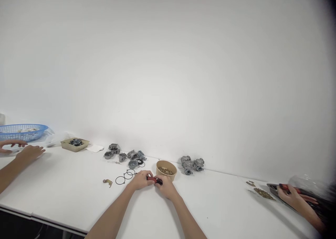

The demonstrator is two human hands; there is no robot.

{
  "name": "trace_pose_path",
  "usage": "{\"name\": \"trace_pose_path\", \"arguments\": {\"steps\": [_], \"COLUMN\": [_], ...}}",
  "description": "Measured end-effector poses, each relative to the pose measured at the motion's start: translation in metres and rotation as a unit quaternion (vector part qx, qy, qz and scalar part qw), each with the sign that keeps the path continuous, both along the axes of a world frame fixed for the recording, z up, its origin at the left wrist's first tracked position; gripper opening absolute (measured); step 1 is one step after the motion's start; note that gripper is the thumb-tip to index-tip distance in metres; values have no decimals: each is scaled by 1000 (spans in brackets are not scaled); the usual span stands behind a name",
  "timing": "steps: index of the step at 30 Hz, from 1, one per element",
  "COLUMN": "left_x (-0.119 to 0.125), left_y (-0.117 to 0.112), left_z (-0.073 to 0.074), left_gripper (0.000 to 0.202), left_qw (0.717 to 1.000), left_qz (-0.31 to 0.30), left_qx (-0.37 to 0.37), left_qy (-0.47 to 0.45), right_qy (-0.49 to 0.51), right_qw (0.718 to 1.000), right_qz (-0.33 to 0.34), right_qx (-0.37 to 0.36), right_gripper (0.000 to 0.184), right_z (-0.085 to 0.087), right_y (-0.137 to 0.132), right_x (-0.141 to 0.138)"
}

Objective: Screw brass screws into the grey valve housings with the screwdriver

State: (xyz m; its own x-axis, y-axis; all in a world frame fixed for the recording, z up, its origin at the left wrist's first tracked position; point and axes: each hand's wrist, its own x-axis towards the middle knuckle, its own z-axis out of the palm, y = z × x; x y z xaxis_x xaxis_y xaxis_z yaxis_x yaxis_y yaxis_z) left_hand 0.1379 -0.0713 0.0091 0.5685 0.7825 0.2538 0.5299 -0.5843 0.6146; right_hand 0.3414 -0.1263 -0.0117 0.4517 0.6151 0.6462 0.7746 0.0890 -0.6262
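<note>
- Red-and-black tool [151, 178]: between the wearer's 2 hands, low over the table just in front of the tan bowl; its exact kind is too small to tell.
- Left hand [141, 180]: fingers closed around the red end.
- Right hand [163, 185]: fingers curled on the dark end; whether a small part is also pinched there, I cannot tell.
- Tan bowl [166, 163]: just beyond the right hand, with many brass-coloured pieces [165, 171] inside, so plenty appears unused.
- Black rings [120, 180]: at least 3 lie flat beside the left hand, not fitted to anything.
- Metal bracket [107, 182]: loose on the table, left of the rings.
- Left castings [122, 157]: a loose cluster beyond the rings, some with hollows showing.
- Right castings [188, 168]: 3 grouped near the wall, right of the bowl. My judgement is that work is partway; which group is finished and which waits, I cannot tell.
- Farther left: shallow tray [71, 147] of dark parts, blue basket [39, 131], and a co-worker's 2 hands [30, 153].
- Far right: a brass-coloured pile [264, 193] and another person's hand [292, 198] gripping a red handle.
</note>
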Motion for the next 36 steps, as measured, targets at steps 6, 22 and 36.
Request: {"name": "trace_pose_path", "arguments": {"steps": [6, 22, 36], "left_x": [-10, -230, -42], "left_y": [-5, 17, 2], "left_z": [22, 20, 69], "left_gripper": [30, 24, 26], "left_qw": [999, 980, 974], "left_qz": [26, 159, -2], "left_qx": [14, -30, 16], "left_qy": [40, 117, -227], "right_qy": [-30, -85, 307], "right_qw": [999, 945, 877], "right_qz": [16, 292, 369], "right_qx": [-16, -118, -25], "right_gripper": [22, 27, 62], "right_z": [2, 22, 27], "right_y": [-2, -16, -6], "right_x": [-5, -18, -45]}}
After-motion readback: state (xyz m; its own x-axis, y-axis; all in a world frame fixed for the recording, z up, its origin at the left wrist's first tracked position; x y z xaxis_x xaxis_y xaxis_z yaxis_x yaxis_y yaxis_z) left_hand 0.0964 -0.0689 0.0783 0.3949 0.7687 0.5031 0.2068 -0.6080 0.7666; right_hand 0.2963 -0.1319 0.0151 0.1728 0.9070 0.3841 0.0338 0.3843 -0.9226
